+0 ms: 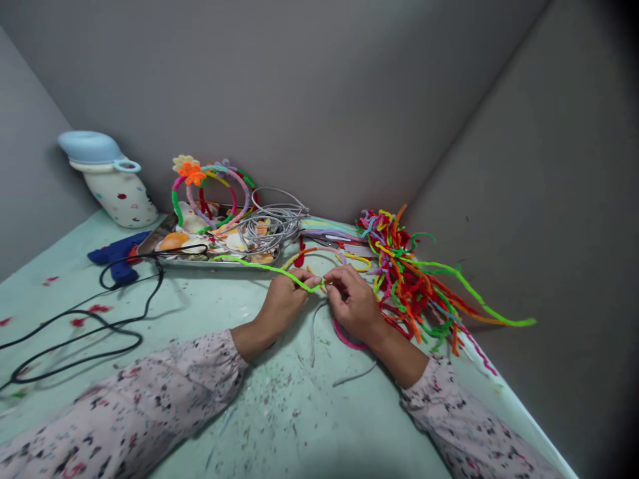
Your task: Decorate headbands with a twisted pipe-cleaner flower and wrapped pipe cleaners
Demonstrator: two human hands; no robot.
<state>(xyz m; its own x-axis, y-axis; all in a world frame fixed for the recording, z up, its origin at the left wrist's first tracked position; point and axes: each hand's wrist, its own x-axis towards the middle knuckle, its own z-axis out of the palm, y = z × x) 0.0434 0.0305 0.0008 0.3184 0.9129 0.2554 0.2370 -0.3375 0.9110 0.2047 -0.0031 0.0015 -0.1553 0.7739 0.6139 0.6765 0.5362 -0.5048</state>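
Observation:
A bright green pipe cleaner runs out to the left from between my fingertips. My left hand pinches it close to its right end. Thumb and finger of my right hand are closed at that same end, almost touching the left fingertips. Around and under my hands lies a hoop wrapped in orange, yellow and lilac, with a pink stretch showing below my right hand. Bare grey wire sticks out beneath my hands. How the pipe cleaner meets the hoop is hidden by my fingers.
A metal tray holds finished wrapped hoops with flowers and a coil of grey wire. Tangled pipe cleaners heap up at right. At left are a blue glue gun, black cable and bottle. Walls enclose the table.

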